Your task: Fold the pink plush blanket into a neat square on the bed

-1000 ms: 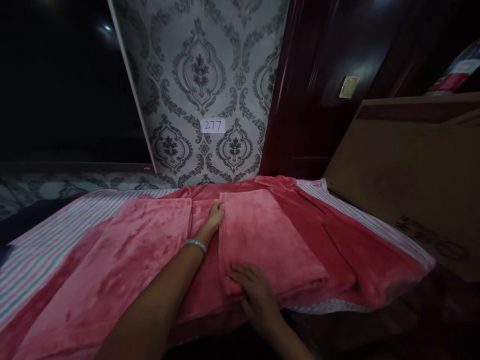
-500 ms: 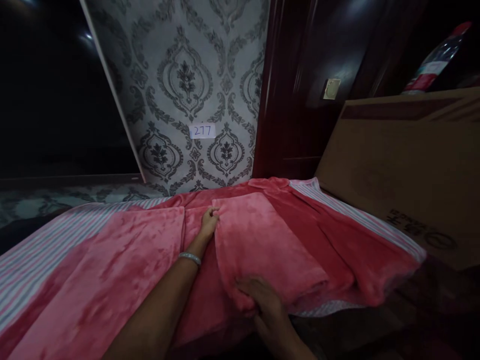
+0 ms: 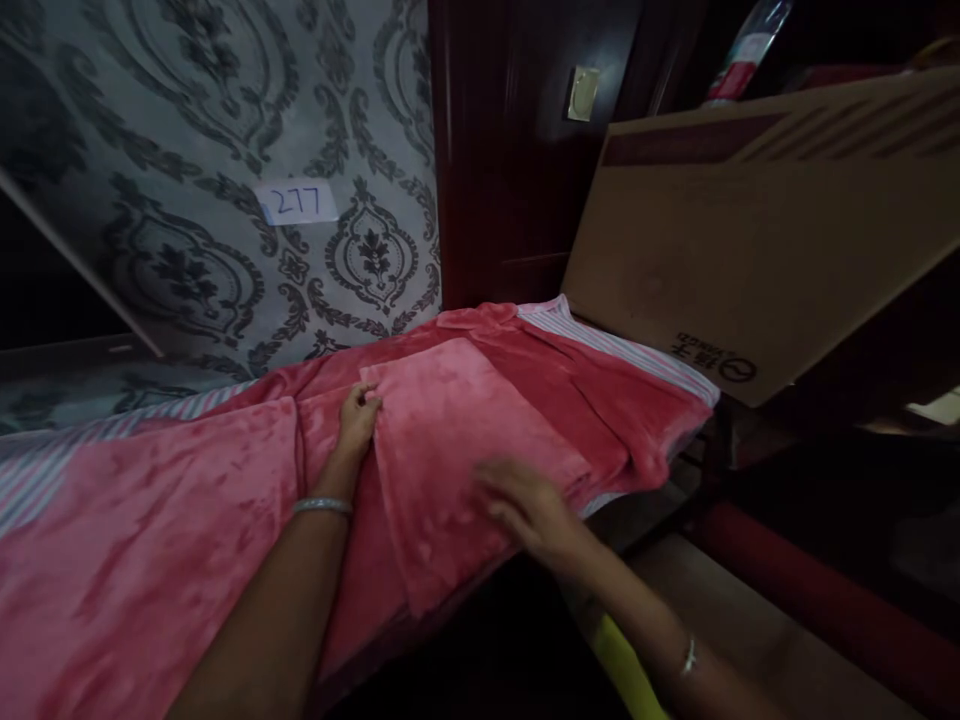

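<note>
A pink fleece blanket (image 3: 150,530) lies spread over a striped sheet (image 3: 615,345) on a bed. A folded panel of the blanket (image 3: 450,430) sits on top near the middle. My left hand (image 3: 358,420) pinches the far left corner of that folded panel, fingers curled on the fabric. My right hand (image 3: 529,505) rests flat on the near right part of the panel, fingers spread and a little blurred. A bracelet sits on each wrist.
A large cardboard box (image 3: 750,230) leans at the bed's right end. Patterned wallpaper with a paper label "277" (image 3: 296,203) is behind the bed, beside a dark wooden door (image 3: 517,150). A bottle (image 3: 739,60) stands above the box. The floor at lower right is dark.
The view has swung to the right and tilted. My right hand slid from the panel's near edge up onto its surface. My left hand keeps its hold on the far corner.
</note>
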The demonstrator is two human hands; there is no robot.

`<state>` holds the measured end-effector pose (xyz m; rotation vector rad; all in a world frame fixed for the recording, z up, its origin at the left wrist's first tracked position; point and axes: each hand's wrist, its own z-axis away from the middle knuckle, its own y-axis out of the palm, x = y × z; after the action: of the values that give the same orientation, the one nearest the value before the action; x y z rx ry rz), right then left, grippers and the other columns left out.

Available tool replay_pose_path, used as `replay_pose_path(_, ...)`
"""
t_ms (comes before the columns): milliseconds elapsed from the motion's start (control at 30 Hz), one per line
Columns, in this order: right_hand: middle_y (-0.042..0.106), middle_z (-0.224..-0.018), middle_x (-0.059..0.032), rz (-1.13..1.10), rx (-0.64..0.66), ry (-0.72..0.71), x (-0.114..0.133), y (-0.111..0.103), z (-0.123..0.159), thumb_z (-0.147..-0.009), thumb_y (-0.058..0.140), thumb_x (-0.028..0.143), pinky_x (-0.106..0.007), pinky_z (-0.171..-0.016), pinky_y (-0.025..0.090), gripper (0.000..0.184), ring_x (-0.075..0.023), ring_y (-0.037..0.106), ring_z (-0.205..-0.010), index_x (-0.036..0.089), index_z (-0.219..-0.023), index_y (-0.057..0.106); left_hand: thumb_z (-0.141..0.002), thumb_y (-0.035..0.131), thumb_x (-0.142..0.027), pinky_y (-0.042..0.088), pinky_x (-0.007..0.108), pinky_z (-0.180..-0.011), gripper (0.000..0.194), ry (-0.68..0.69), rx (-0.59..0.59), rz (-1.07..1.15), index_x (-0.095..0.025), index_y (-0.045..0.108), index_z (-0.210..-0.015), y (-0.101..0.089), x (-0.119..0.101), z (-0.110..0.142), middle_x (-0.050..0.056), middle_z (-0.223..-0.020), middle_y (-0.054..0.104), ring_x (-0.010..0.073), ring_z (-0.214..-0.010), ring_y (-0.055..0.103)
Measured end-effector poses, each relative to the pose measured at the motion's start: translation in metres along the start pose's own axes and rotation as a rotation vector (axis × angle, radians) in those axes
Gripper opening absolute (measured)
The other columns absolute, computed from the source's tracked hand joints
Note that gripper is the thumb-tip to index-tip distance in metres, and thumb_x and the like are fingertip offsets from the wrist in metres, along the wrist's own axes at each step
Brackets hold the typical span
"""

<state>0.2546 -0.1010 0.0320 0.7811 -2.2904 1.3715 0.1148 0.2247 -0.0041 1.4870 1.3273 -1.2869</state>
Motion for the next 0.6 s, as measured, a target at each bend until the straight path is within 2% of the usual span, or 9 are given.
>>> replay_pose_path(67, 0.054, -0.147, -0.0124, 0.203, -0.094, 0.121, -0.024, -0.011, -0.005, -0.102, 0.042, 0.048, -0.050, -0.115, 0.036, 0.050, -0.0276, 0.045, -0.139, 0.022, -0.143, 0.055, -0.064, 0.067, -0.024, 0.051, 0.030, -0.085, 0.039, -0.001, -0.001, 0.007, -0.017, 0.070, -0.102, 0.001, 0.000, 0.000, 0.001, -0.088, 0.067, 0.0189, -0.087, 0.062)
replay_pose_path(167, 0.036, -0.160, -0.0146, 0.469, -0.023, 0.269, -0.054, -0.007, -0.004, -0.097, 0.050, 0.054, -0.059, -0.119, 0.025, 0.065, -0.0336, 0.028, -0.149, 0.021, -0.153, 0.043, -0.064, 0.066, -0.018, 0.051, 0.033, -0.092, 0.040, 0.003, -0.009, 0.013, -0.017, 0.070, -0.104, 0.002, 0.000, 0.001, 0.003, -0.096, 0.070, 0.0203, -0.094, 0.063)
replay_pose_path(267, 0.034, -0.161, -0.0143, 0.567, 0.057, 0.339, -0.071, 0.009, 0.003, -0.097, 0.049, 0.055, -0.059, -0.118, 0.025, 0.065, -0.0328, 0.027, -0.150, 0.021, -0.153, 0.043, -0.064, 0.063, -0.012, 0.049, 0.035, -0.101, 0.043, 0.001, -0.015, 0.015, -0.018, 0.070, -0.105, 0.002, 0.000, 0.000, 0.004, -0.106, 0.071, 0.0217, -0.105, 0.063)
replay_pose_path(367, 0.034, -0.162, -0.0119, 0.587, 0.019, 0.330, -0.076, 0.018, 0.009, -0.098, 0.047, 0.056, -0.056, -0.118, 0.025, 0.064, -0.0305, 0.026, -0.150, 0.024, -0.153, 0.042, -0.063, 0.061, -0.009, 0.046, 0.038, -0.106, 0.047, -0.015, -0.010, 0.023, -0.019, 0.070, -0.109, 0.001, -0.002, 0.002, 0.005, -0.114, 0.071, 0.0232, -0.113, 0.062)
replay_pose_path(500, 0.036, -0.161, -0.0112, 0.578, -0.013, 0.301, -0.079, 0.020, 0.011, -0.097, 0.049, 0.055, -0.056, -0.118, 0.027, 0.063, -0.0311, 0.029, -0.149, 0.025, -0.152, 0.044, -0.064, 0.060, -0.008, 0.044, 0.040, -0.109, 0.049, -0.042, 0.004, 0.056, -0.019, 0.071, -0.110, -0.002, -0.006, 0.008, 0.007, -0.123, 0.070, 0.0252, -0.119, 0.061)
replay_pose_path(600, 0.039, -0.159, -0.0119, 0.534, 0.012, 0.297, -0.084, 0.016, 0.010, -0.095, 0.052, 0.055, -0.057, -0.117, 0.029, 0.064, -0.0326, 0.033, -0.148, 0.024, -0.151, 0.047, -0.066, 0.062, -0.010, 0.046, 0.040, -0.108, 0.044, -0.062, 0.018, 0.098, -0.020, 0.073, -0.108, -0.006, -0.011, 0.012, 0.007, -0.121, 0.071, 0.0262, -0.119, 0.062)
